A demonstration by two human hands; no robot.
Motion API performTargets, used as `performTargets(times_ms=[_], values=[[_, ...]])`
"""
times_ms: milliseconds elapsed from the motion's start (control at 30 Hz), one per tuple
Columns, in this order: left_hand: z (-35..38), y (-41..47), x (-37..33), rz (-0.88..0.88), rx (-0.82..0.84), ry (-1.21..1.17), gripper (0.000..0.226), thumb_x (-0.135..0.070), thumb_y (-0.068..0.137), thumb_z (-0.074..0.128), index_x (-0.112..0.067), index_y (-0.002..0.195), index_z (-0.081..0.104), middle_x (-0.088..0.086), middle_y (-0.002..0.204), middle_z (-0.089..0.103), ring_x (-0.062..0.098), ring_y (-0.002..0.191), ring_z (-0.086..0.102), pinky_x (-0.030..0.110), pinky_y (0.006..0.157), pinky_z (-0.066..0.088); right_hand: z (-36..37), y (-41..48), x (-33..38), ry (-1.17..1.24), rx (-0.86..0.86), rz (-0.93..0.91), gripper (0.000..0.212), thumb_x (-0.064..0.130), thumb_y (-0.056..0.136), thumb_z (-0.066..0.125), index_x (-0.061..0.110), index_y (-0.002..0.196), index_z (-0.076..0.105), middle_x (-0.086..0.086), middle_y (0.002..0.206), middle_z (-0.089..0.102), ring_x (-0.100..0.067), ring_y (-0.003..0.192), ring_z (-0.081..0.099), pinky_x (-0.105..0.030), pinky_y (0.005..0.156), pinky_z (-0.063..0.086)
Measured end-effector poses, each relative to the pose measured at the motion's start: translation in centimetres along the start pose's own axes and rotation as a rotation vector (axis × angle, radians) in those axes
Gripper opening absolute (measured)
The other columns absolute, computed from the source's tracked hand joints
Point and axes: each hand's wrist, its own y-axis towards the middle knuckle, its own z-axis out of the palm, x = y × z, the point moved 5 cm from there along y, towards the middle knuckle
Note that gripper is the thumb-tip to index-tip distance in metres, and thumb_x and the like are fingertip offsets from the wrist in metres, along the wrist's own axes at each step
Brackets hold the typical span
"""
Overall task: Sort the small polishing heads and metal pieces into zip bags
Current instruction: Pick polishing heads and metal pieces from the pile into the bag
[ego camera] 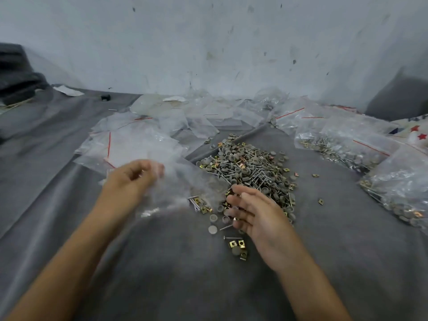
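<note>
The left hand (132, 179) pinches the upper edge of a clear zip bag (180, 188), fingers curled round the plastic. The bag hangs toward the near left edge of the pile (250, 167), and a few pins and brass pieces show through its lower corner. The right hand (257, 212) hovers just beside the bag over the pile's near edge, palm turned toward it, fingers spread and loosely bent; it is blurred, and whether a fingertip touches any piece cannot be told. The pile lies mid-scene on a grey cloth (162, 274): round grey polishing heads, thin metal pins and square brass pieces all mixed together. A few loose discs (213, 229) and brass squares (238, 244) lie on the cloth just below the right hand. Empty bags (129, 140) with red seal lines are spread behind the left hand and along the back. At the right, 2 filled bags (342, 144) (403, 193) hold the same sorts of parts. A stained pale wall (208, 42) rises behind.
</note>
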Motion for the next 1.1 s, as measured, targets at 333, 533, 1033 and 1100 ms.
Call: performTargets(times_ms=[333,533,1033,1100], values=[[-3.2,-1.6,-3.9,0.554,-0.557,0.583,0.014,-0.037,0.101,0.057,-0.030,0.108,0.065,-0.012,0.097,0.053,0.010,0.084,0.052,0.025,0.072,0.043,0.7,-0.5,0.6,-0.240,-0.076,-0.154,0.022,0.009,0.101,0.057,0.022,0.100,0.075,-0.001,0.092,0.076,-0.010,0.073,0.065,-0.022,0.059,0.052],[4.1,-4.6,-3.0,0.588,-0.060,0.984,0.039,-0.036,0.091,0.040,-0.030,0.110,0.073,0.003,0.084,0.074,0.033,0.070,0.070,0.037,0.054,0.051,2.2,-1.4,0.1,-0.475,0.209,-0.203,0.036,0.010,0.102,0.055,0.039,0.104,0.077,0.004,0.097,0.073,-0.009,0.075,0.063,-0.028,0.063,0.051],[6.5,-6.1,-1.7,0.395,0.229,0.678,0.044,-0.034,0.081,0.053,-0.037,0.119,0.073,-0.018,0.060,0.060,0.000,0.064,0.061,0.017,0.058,0.044,4.1,-2.4,-2.0,-1.372,0.234,-0.613,0.036,0.038,0.103,0.043,0.034,0.137,0.052,0.012,0.135,0.049,-0.015,0.119,0.043,-0.036,0.101,0.042],[6.9,-6.7,-2.4,0.465,0.247,0.642,0.039,-0.031,0.081,0.059,-0.038,0.117,0.073,-0.023,0.062,0.055,-0.008,0.056,0.053,0.013,0.056,0.043,4.1,-2.1,-2.0,-1.377,0.196,-0.620,0.031,0.034,0.104,0.045,0.027,0.130,0.059,0.010,0.130,0.054,-0.016,0.118,0.046,-0.037,0.101,0.041]])
